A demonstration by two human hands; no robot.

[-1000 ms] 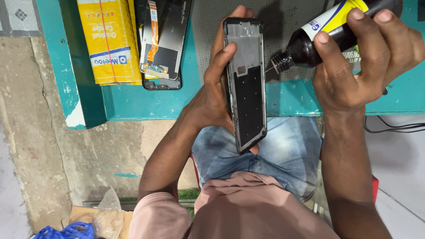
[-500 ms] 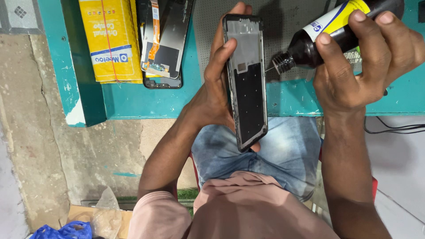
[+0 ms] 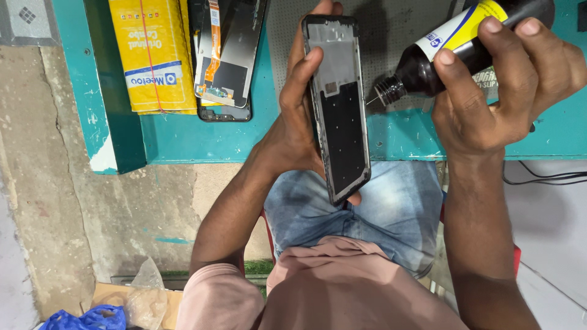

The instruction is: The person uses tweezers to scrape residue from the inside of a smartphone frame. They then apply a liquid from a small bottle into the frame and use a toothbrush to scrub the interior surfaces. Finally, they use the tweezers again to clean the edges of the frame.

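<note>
Above the lap, a black rectangular phone frame (image 3: 339, 107) is held upright in the left hand (image 3: 293, 131), fingers closed around its left edge so that its flat inner face is presented. A dark glossy plastic bottle with a yellow-and-white label (image 3: 455, 43) is clasped fully in the right hand (image 3: 501, 91) and tilted, its fine needle tip brought just beside the frame's right rim. On the teal counter (image 3: 183, 134) beyond lie a yellow cardboard box (image 3: 153, 58) and a detached phone screen panel (image 3: 229, 58).

Left hand (image 3: 293, 137) grips a phone frame (image 3: 339, 104) upright over the lap. Right hand (image 3: 495, 91) tips a dark bottle (image 3: 446, 49), nozzle right beside the frame's edge. Yellow box (image 3: 153, 55) sits on the teal tabletop (image 3: 183, 140).
</note>
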